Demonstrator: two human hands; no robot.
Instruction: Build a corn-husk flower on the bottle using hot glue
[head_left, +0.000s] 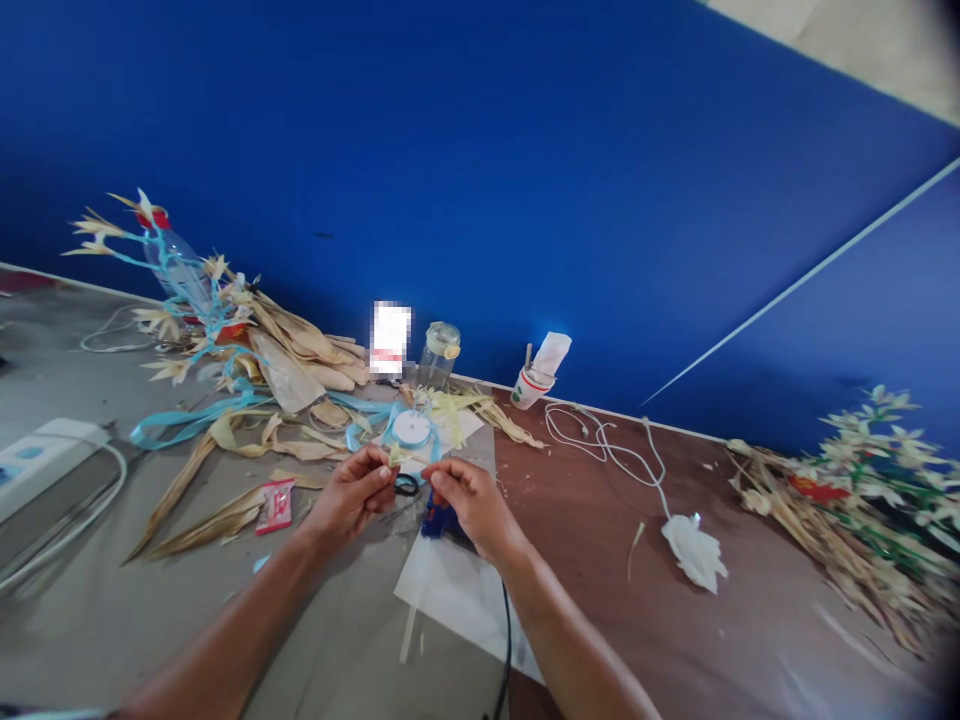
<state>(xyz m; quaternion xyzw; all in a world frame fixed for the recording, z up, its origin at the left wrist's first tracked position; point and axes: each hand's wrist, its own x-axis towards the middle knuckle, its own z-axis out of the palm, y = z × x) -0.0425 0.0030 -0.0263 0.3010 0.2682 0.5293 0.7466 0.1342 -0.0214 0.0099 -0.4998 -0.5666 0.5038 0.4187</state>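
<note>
My left hand [362,492] is closed in a pinch on a small pale strip of dried husk [396,456]. A thin end of the strip runs across to my right hand [466,500], whose thumb and forefinger pinch it. Just behind the hands lies a white spool with light blue ribbon [412,428]. Between them, black loops like scissor handles [406,485] show. A dark blue tool, perhaps a glue gun [436,522], lies under my right hand, partly hidden, on white paper [450,598].
Dried husks [300,335], a bottle with husk flowers [180,270] and a power strip [49,460] are on the left. A glass jar [439,355], a paper cup [531,387] and a white cable [611,440] lie near the blue wall. White flowers [885,450] stand right.
</note>
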